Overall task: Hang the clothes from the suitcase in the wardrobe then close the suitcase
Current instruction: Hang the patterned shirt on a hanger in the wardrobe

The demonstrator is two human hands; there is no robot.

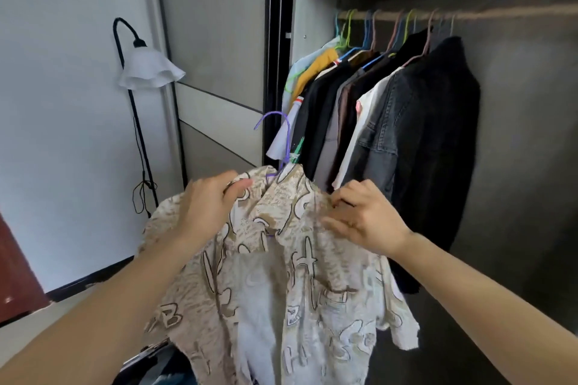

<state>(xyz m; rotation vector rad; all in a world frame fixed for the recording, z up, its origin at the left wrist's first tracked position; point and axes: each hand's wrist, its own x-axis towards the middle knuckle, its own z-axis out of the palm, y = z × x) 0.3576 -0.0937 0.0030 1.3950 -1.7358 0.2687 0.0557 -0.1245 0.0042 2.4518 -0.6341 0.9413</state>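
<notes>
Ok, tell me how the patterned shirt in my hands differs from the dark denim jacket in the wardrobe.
The patterned shirt is beige and white with bold lettering; the denim jacket is plain dark grey. The shirt is held up by the left hand and right hand, its purple hanger hooked on nothing; the jacket hangs from the rail. Both are upper-body garments.

Left hand [208,206], right hand [369,219], fingers [339,223] curled
</notes>
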